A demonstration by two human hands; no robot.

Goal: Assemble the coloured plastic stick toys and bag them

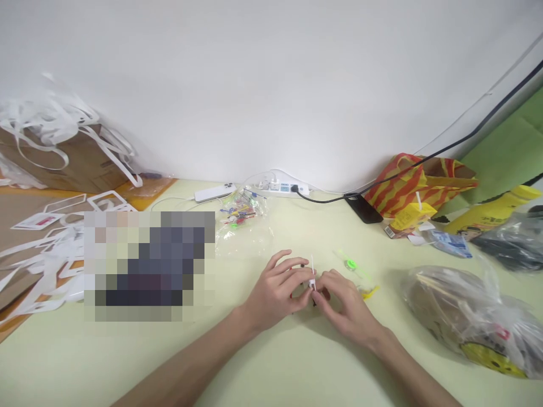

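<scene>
Pinching a small white part (313, 284), the L hand (275, 293) and R hand (344, 305) are both closed on it w/ fingertips, over the table (237, 362); whether it touches the surface, I can't tell. It is prob. light, stiff plastic; its thin upright stick may bend, so best to hold by the thicker base. For moving, there's more room toward the body; the green bits (351, 264) lie near the R hand, the bagged bundle (449, 305) farther right. Table's front edge isn't visible.
</scene>
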